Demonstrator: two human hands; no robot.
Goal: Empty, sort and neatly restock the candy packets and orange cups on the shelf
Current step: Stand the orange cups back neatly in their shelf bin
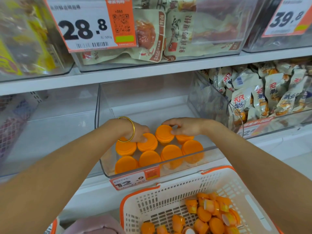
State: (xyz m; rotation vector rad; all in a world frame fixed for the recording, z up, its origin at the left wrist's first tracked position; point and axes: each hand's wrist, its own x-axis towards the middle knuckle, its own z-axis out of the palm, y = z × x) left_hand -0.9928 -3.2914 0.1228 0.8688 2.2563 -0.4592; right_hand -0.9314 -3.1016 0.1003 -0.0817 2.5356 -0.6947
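Orange cups (pixel 171 152) are sitting lid-up in rows in the clear bin (pixel 214 149) on the shelf (pixel 94 184), more lying in the basket (pixel 140 190), left hand (pixel 139 130) gripping a back-row cup (pixel 148 143) and right hand (pixel 185 127) pinching a raised cup (pixel 164 134) by the lid rim, likely light, stiff, slick.

A white lower shelf (pixel 278 146) carried a row of clear plastic bins. The middle bin (pixel 101 115), around the fingers (pixel 170 122), held orange cups (pixel 170 152) standing lid-up in rows, with a 12.0 price tag (pixel 133 180) on its front lip below the fingers. A bin of pale snack packets (pixel 253 92) sat right of the fingers, another clear bin (pixel 50 132) to their left. Above them, the upper shelf (pixel 135 71) bore further bins of packets (pixel 168 39), tagged 28.8 (pixel 87 26) and 39.8 (pixel 287 19).
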